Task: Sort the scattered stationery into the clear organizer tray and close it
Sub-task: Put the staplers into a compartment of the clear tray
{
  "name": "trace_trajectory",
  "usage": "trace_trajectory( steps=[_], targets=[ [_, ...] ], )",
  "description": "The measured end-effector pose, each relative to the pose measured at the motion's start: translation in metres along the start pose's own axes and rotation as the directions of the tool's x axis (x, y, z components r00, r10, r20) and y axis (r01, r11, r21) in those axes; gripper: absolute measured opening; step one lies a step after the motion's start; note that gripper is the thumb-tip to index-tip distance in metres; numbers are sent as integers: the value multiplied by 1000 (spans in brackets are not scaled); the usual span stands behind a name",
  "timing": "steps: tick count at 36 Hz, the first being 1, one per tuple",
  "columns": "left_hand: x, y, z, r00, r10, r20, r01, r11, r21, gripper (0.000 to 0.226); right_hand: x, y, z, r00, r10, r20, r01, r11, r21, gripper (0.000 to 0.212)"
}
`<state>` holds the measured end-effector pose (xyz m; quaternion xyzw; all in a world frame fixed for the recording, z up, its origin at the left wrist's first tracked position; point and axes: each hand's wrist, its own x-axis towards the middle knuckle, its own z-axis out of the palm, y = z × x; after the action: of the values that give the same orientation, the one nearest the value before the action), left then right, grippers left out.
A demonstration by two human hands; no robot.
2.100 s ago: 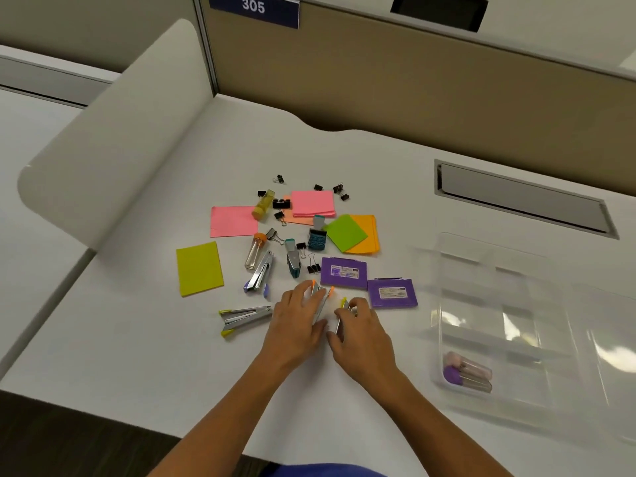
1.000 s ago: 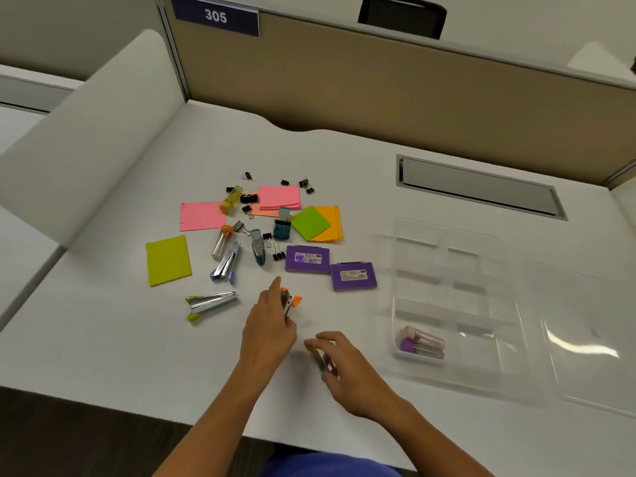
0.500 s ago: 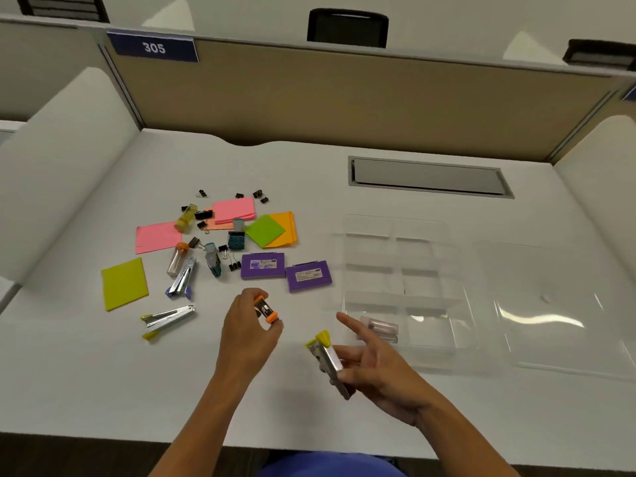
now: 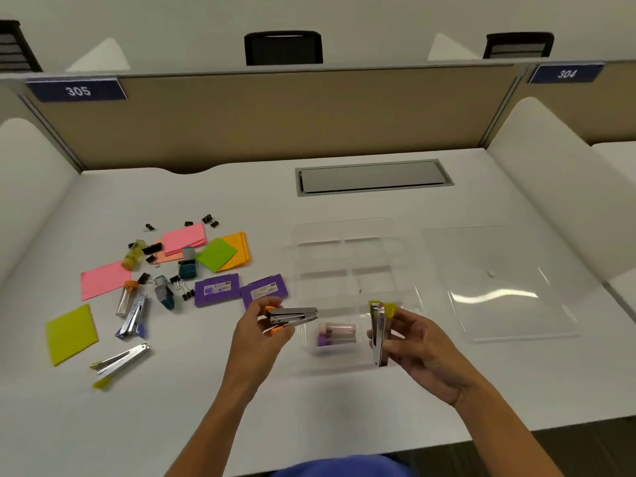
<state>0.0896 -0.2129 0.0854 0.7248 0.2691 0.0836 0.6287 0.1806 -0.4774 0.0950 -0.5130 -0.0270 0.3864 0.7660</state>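
Both hands have lifted off the worktop point(image 4: 344, 401) and swung over to the clear organizer tray point(image 4: 344, 232). Left hand point(image 4: 256, 333) pinches an orange-tipped stapler point(image 4: 292, 316) held flat at the tray's near-left edge, right hand point(image 4: 418, 342) grips a yellow-tipped stapler point(image 4: 378, 333) upright over the front row. Lid point(image 4: 499, 280) lies just right of the tray, the rest of the stationery is scattered off to the left.

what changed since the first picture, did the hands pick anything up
Yes. Both hands lifted off the table and moved right, toward the clear tray. The left hand now holds up the orange-handled staple remover; the right hand holds the yellow-handled one upright over the tray. The sticky notes, purple boxes, lid and the other removers stayed put.
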Motion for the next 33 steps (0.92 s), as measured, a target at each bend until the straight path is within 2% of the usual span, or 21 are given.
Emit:
trace_trajectory(
  steps=[3,8,11,18,26,33],
  targets=[
    [-2,0,18,999,5,38,-5,1000,9,42,-1,-6,-7,995,-36,-94,38,999,21,56],
    [-2,3,52,992,17,122,-25,997,71,42,-1,-15,-14,948,-114,-297,56,979,-196,53],
    [1,6,74,985,50,167,-69,992,108,41,-1,-20,-20,917,-149,-370,67,972,-226,52],
    [16,8,127,960,98,263,-181,933,310,42,-8,-27,-32,896,-201,-397,113,966,-233,55],
    [29,-4,152,912,-3,409,-213,850,481,49,-15,-26,-44,874,-229,-428,90,943,-321,54],
    [35,-20,154,918,6,397,-287,703,651,57,-17,-25,-48,864,-235,-445,71,933,-353,52]
  ],
)
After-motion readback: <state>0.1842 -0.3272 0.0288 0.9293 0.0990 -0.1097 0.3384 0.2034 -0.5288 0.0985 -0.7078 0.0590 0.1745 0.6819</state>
